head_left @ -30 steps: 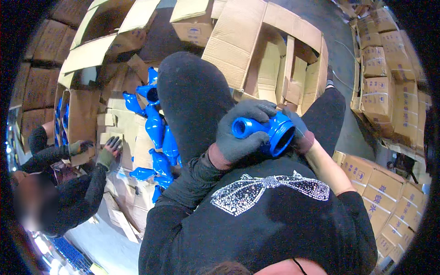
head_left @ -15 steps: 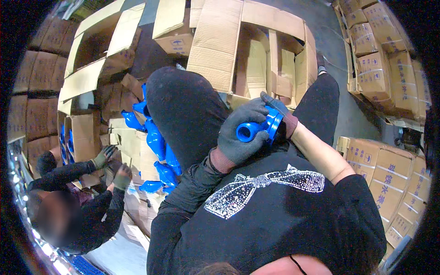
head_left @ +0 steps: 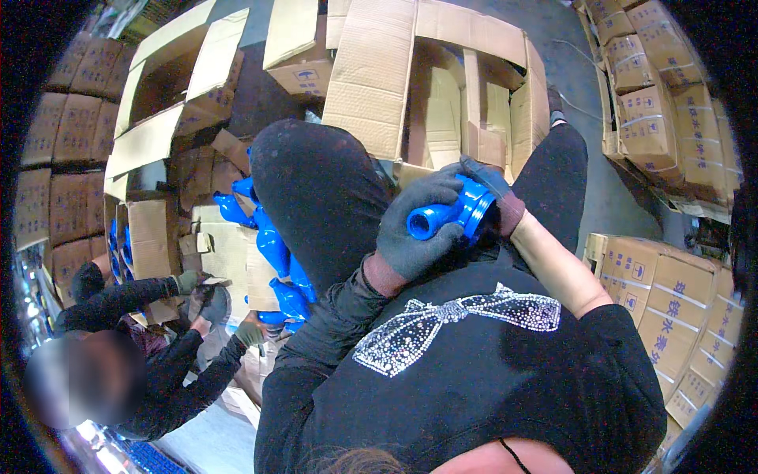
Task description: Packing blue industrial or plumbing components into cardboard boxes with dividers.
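Both my hands, in dark grey gloves with maroon cuffs, are closed around a glossy blue metal fitting (head_left: 472,207) above my lap. One round open pipe end points left and a wide ringed flange sits at its right. My left hand (head_left: 417,217) wraps the narrower pipe part, thumb below and fingers above. My right hand (head_left: 491,180) grips the flange from above and the right; some of its fingers are hidden behind the fitting. Just past my knees stands an open cardboard box (head_left: 442,103) with upright cardboard dividers.
Several blue castings (head_left: 272,249) lie on cardboard by my left knee. Co-workers' gloved hands (head_left: 212,302) are at the lower left. An open carton (head_left: 162,95) stands far left. Strapped cartons are stacked at the right (head_left: 659,296) and left (head_left: 75,126).
The fitting stays in my hands, its flange turned slightly and shifted a little right with my right hand. At the left, co-workers' arms have moved, and another gloved hand now shows.
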Motion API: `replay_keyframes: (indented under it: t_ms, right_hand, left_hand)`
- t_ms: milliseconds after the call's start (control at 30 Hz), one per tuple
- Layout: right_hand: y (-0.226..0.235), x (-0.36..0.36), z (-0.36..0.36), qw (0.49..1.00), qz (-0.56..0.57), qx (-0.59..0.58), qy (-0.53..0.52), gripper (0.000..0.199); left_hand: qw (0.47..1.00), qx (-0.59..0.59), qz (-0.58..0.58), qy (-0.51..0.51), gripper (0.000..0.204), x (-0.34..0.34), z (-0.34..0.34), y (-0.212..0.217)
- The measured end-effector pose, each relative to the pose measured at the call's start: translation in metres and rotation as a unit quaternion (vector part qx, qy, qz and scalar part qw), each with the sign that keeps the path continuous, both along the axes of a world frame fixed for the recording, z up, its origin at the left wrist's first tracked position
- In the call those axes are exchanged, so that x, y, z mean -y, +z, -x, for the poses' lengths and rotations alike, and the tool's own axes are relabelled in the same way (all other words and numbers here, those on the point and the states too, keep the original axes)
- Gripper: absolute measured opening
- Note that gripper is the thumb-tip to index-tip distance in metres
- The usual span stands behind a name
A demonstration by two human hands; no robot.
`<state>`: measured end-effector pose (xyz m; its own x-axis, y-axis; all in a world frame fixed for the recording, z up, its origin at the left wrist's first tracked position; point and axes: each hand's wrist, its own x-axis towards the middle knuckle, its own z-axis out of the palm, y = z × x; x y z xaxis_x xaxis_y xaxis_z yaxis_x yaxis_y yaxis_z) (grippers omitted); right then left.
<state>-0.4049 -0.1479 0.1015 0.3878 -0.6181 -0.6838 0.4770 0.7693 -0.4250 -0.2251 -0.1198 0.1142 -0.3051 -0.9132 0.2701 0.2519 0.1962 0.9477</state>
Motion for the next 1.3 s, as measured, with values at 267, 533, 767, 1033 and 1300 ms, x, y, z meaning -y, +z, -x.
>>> replay_keyframes:
  t_ms: [267, 533, 767, 1033, 1300]
  right_hand:
    - [-0.024, 0.001, 0.020, 0.990, 0.068, -0.127, -0.002, 0.027]
    - [-0.025, -0.001, 0.040, 0.813, 0.398, -0.401, 0.138, 0.025]
    - [0.011, 0.006, 0.046, 0.634, 0.533, -0.524, 0.197, 0.031]
    - [0.016, 0.007, 0.061, 0.567, 0.583, -0.543, 0.207, 0.047]
    - [0.014, 0.014, 0.058, 0.635, 0.494, -0.539, 0.250, 0.035]
  left_hand:
    - [0.996, -0.014, -0.090, -0.016, 0.046, -0.001, -0.001, -0.001]
    - [0.989, -0.038, -0.144, -0.020, 0.055, 0.000, -0.002, -0.005]
    - [0.981, -0.065, -0.178, -0.038, 0.069, 0.000, 0.001, -0.003]
    - [0.968, -0.077, -0.231, -0.064, 0.079, 0.001, 0.002, 0.005]
    - [0.960, -0.096, -0.258, -0.059, 0.071, 0.000, 0.002, 0.004]
